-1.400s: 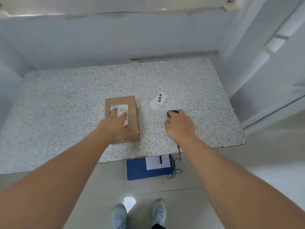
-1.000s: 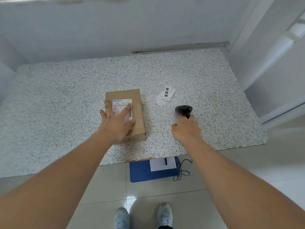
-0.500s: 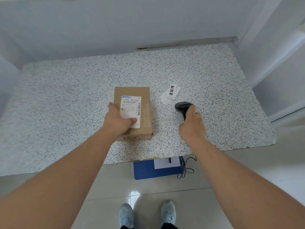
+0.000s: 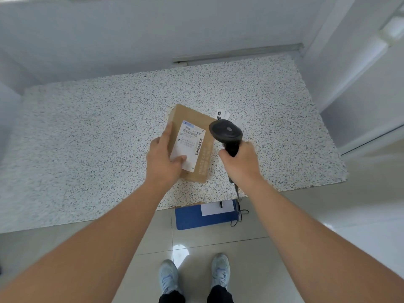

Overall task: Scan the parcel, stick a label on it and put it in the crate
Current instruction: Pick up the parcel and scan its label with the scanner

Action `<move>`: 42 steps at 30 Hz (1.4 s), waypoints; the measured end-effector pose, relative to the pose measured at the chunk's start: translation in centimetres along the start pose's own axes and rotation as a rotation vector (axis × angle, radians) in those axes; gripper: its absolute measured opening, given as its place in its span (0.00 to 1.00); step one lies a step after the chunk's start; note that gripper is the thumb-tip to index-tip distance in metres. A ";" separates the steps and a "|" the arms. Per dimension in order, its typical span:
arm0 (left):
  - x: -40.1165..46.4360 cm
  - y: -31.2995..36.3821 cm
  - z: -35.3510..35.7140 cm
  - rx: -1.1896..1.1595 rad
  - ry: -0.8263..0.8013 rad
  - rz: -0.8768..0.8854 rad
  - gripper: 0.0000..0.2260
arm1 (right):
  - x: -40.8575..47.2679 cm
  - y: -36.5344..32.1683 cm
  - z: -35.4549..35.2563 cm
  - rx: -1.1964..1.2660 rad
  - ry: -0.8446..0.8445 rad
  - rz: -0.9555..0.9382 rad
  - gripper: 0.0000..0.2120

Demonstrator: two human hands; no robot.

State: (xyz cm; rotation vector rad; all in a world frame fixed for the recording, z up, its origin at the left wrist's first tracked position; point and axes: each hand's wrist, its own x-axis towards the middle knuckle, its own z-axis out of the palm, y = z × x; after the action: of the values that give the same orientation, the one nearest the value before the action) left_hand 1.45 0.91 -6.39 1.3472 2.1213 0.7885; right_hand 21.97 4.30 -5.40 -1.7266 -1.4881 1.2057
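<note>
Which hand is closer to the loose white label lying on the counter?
Right. The right hand holds the scanner just below the loose label; the left hand grips the parcel, farther away.

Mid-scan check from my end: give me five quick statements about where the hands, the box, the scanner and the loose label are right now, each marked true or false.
1. The left hand grips the brown cardboard parcel, thumb on its white shipping sticker. True.
2. The right hand is empty. False: it holds the black handheld barcode scanner by its handle.
3. The scanner's head is over the parcel's right edge. True.
4. The small white loose label is already stuck on the parcel. False: it lies on the speckled stone counter beyond the scanner.
5. The blue mat lies on the counter. False: it is on the floor below the counter's edge.
</note>
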 end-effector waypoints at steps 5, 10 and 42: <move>-0.9 0.5 -0.7 -0.018 -0.067 0.045 0.40 | -1.7 -0.8 0.0 0.166 -0.066 0.044 0.08; -1.6 0.7 -0.8 -0.066 -0.037 0.027 0.39 | -2.5 -1.4 0.6 0.160 -0.127 0.173 0.08; -0.5 2.4 0.2 -0.073 -0.028 -0.084 0.35 | -2.8 -4.4 0.9 0.404 -0.171 0.401 0.06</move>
State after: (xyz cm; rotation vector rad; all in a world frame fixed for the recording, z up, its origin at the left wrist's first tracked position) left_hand 3.27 1.36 -4.78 1.2163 2.0928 0.8001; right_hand 19.19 2.51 -1.33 -1.7116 -0.9140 1.7594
